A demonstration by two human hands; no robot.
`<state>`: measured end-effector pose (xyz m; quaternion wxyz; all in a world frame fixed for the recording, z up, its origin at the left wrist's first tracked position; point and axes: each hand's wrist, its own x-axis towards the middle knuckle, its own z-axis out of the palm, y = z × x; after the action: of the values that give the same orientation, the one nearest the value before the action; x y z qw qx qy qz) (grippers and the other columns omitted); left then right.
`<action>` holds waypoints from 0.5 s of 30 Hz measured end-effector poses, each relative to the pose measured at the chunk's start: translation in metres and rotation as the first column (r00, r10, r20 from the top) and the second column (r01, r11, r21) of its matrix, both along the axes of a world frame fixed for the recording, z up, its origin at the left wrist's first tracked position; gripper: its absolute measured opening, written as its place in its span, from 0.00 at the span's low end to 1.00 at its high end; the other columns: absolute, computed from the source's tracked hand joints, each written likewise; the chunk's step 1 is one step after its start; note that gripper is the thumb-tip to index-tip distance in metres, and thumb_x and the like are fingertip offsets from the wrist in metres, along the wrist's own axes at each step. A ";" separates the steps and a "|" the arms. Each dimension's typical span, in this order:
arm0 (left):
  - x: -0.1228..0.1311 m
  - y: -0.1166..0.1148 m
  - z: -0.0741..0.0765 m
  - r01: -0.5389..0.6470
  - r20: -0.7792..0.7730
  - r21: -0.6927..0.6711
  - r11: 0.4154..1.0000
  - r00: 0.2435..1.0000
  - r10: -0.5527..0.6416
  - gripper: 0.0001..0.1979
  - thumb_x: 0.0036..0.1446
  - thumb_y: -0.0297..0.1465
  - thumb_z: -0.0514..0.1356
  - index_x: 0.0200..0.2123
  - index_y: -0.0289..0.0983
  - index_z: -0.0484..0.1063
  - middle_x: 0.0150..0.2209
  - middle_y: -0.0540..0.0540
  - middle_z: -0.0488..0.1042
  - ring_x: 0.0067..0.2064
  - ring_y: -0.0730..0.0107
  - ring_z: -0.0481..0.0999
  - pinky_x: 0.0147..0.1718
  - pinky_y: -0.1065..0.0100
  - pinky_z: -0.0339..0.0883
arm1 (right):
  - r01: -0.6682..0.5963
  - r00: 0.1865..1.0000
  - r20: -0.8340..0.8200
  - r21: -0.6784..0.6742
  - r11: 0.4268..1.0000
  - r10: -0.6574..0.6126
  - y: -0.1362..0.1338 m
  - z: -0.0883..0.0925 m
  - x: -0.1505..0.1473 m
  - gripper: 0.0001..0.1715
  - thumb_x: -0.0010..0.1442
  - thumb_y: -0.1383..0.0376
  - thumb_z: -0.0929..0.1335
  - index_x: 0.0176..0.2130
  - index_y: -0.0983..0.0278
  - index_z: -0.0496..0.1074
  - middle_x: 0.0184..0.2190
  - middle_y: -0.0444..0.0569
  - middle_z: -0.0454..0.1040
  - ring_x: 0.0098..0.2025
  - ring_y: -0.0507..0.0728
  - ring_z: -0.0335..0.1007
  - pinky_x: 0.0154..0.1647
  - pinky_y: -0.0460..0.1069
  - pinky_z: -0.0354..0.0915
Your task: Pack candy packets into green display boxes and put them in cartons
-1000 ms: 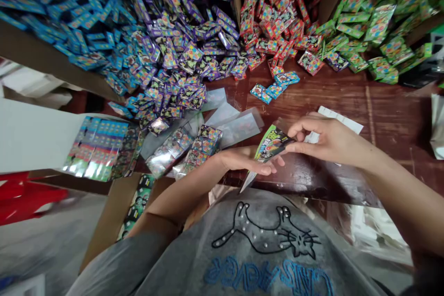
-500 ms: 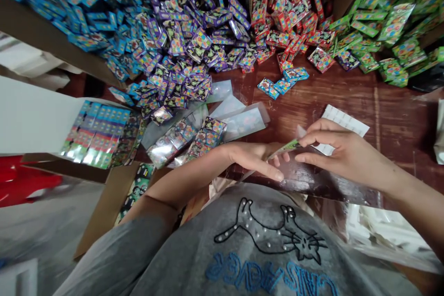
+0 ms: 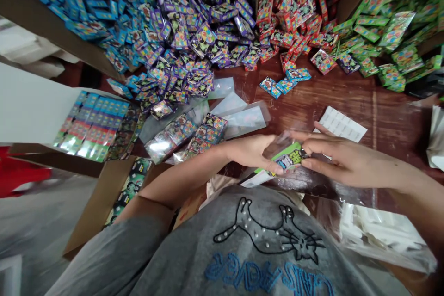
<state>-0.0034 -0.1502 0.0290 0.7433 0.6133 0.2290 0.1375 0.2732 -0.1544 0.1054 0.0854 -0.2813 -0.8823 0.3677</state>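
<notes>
A clear plastic bag with green, black and blue printing (image 3: 288, 158) is stretched between my two hands, just above the table's front edge. My left hand (image 3: 255, 153) closes round its left side, the thumb lying over the print. The fingers of my right hand (image 3: 329, 155) pinch the bag's right end. Whether anything lies inside the bag I cannot tell. Just behind my right hand, a white sheet of small printed labels (image 3: 342, 125) lies on the table, partly covered by the fingers.
Loose small boxes lie heaped at the back: blue (image 3: 93, 4), purple (image 3: 194, 32), red (image 3: 294, 4) and green (image 3: 388, 32). Blue packets (image 3: 286, 84) sit mid-table. Clear sleeves (image 3: 246, 120) and wrapped packs (image 3: 208, 132) lie left; a carton of packed boxes (image 3: 92, 125) stands beyond.
The bag has turned from nearly edge-on so its printed face now shows. My right hand has moved slightly down and closer to my left. The view has shifted a little.
</notes>
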 end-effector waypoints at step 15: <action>0.025 -0.043 -0.052 -0.755 -0.190 0.284 0.591 0.560 0.806 0.35 0.70 0.53 0.61 0.69 0.40 0.58 0.63 0.35 0.75 0.63 0.50 0.78 0.64 0.51 0.72 | 0.910 0.414 -0.124 0.027 0.414 -0.902 -0.027 -0.135 -0.095 0.20 0.73 0.43 0.61 0.40 0.54 0.65 0.30 0.52 0.79 0.31 0.66 0.79 0.28 0.56 0.65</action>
<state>0.0220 -0.1930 -0.0235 0.5055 0.5215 0.5742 0.3778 0.1782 -0.1816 -0.0298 0.3224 -0.6916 -0.6018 0.2359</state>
